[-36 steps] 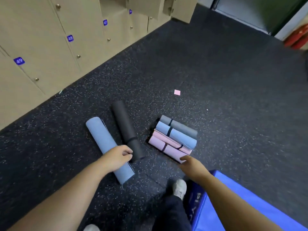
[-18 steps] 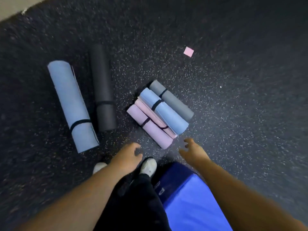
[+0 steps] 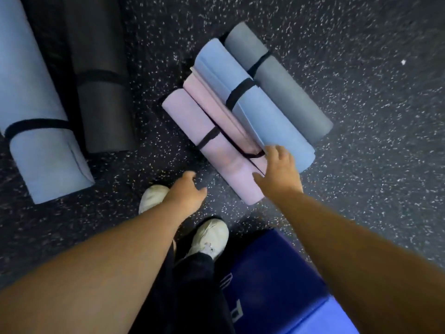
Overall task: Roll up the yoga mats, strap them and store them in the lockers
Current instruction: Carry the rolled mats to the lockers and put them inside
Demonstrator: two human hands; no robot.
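Several rolled, strapped mats lie on the dark speckled floor. At the left lie a large light blue mat and a black mat. In the middle a bundle lies side by side: a lilac mat, a pink mat, a light blue mat and a grey mat. My right hand reaches over the near ends of the pink and blue mats, fingers spread and holding nothing. My left hand hovers over the floor near the lilac mat's end, relaxed and empty.
A blue padded block stands at my feet, bottom right. My two white shoes and dark trousers are below the hands. The lockers are out of view.
The view dropped and closed in on the mats. My right hand moved forward onto the near end of the bundle. My left hand left the large blue mat and came toward the middle.
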